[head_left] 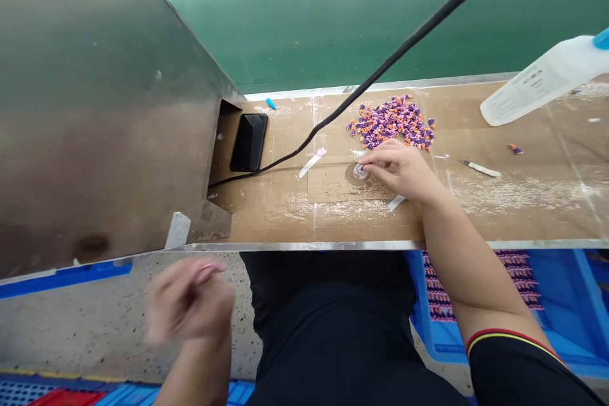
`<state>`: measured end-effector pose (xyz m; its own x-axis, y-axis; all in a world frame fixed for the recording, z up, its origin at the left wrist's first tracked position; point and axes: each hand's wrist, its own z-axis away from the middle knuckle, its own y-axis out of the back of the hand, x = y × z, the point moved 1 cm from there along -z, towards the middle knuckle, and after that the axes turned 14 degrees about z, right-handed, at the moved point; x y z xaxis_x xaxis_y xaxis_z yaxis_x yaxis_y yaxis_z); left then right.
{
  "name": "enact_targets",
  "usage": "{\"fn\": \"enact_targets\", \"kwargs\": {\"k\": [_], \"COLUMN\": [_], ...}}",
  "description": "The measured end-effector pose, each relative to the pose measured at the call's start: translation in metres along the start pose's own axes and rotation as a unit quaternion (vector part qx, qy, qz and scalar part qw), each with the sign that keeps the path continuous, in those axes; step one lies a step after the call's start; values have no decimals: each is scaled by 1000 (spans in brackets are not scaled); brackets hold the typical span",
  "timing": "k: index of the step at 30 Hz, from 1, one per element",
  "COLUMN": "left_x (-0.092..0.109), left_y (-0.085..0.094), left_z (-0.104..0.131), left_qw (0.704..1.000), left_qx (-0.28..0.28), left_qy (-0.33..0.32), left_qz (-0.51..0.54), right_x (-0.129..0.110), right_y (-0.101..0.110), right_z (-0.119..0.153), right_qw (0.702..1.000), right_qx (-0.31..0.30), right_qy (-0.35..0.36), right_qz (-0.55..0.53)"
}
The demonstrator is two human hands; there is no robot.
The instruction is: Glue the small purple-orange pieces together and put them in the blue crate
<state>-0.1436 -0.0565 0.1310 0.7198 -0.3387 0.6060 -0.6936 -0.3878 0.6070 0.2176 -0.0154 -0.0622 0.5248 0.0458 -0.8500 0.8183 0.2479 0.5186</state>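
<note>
My right hand [399, 168] is closed in a pinch at the rim of a small clear round dish [360, 172] on the cardboard-covered bench. A tiny dark speck shows at its fingertips, too small to name. Just beyond that hand lies a heap of small purple, pink and orange pieces [392, 122]. Off the bench's front edge, my left hand [190, 301] hangs with curled fingers smeared by motion. Whether it holds anything does not show.
A black cable [328, 117] slants across the bench beside a phone [248, 142]. To the right are a small knife [480, 169], a loose piece [515, 148] and a white bottle [537, 89]. A metal housing [104, 108] stands left. Below sits a blue crate [556, 304] with rows of pieces.
</note>
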Motion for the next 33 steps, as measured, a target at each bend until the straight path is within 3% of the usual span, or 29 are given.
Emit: {"fn": "enact_targets", "kwargs": {"k": [1, 2, 4, 8, 13, 15, 17, 23, 25, 27, 30, 33], "left_x": [1, 1, 6, 17, 11, 4, -2, -10, -9, -9, -9, -11], "left_y": [-8, -20, -50, -122, -192, -209, -219, -226, -225, -224, -222, -219], "left_z": [11, 21, 35, 38, 24, 21, 23, 35, 34, 32, 31, 32], "left_qw": [997, 992, 979, 918, 751, 710, 686, 617, 613, 628, 686, 761], "left_qx": [-23, -86, -155, -219, -275, -290, -285, -217, -211, -211, -220, -215], "left_qy": [-67, -71, -43, 135, 398, 445, 480, 593, 596, 580, 517, 407], "left_qz": [29, 55, 129, 303, 450, 464, 467, 470, 474, 474, 463, 457], "right_x": [-1, -1, -2, -3, 0, 0, -2, -17, -24, -32, -41, -45], "right_y": [0, 0, 1, 1, -1, -2, -4, -14, -18, -21, -26, -30], "right_z": [0, 0, 1, 2, 6, 8, 9, 8, 8, 8, 8, 9], "right_qw": [1000, 1000, 998, 988, 989, 988, 985, 977, 977, 977, 975, 975], "right_qx": [-2, -3, 8, 67, 137, 149, 154, 153, 167, 194, 217, 200], "right_qy": [7, 17, 51, 107, 1, -44, -68, -62, -36, 5, 37, 0], "right_qz": [12, 25, 49, 88, 53, 12, -30, -138, -126, -86, -41, -96]}}
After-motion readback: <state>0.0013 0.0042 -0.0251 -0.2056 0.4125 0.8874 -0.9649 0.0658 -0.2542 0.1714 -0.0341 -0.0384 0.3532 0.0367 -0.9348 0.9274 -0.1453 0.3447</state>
